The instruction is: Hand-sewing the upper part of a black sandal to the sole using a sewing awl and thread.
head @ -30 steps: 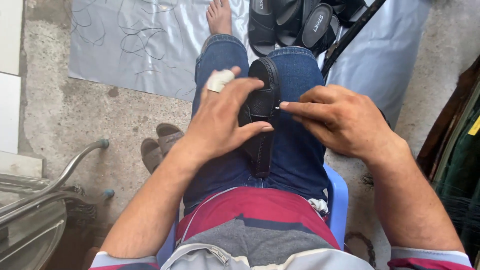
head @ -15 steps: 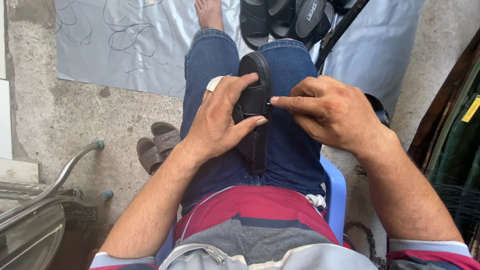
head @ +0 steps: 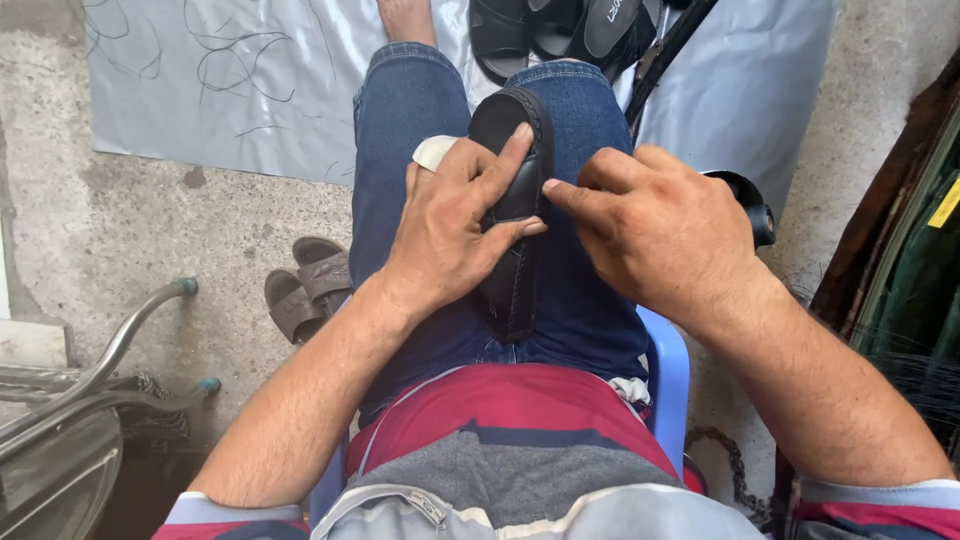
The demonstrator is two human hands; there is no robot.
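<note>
A black leather sandal point(head: 514, 270) lies lengthwise on my lap, between my thighs in blue jeans. My left hand point(head: 455, 225) grips it from the left, fingers wrapped over its upper part; one finger carries a pale bandage. My right hand point(head: 650, 225) rests on my right thigh, its index fingertip touching the sandal's right edge. The fingers of that hand are curled; whether they pinch anything I cannot tell.
I sit on a blue plastic stool point(head: 665, 385). A pair of brown sandals point(head: 305, 285) lies on the concrete floor to the left. Several black sandals point(head: 560, 30) sit on a grey sheet point(head: 250, 90) ahead. Metal tubing point(head: 110, 360) stands at lower left.
My view has shifted a little, so the lap and both hands sit lower in the frame. Both hands have kept their hold and touch on the sandal.
</note>
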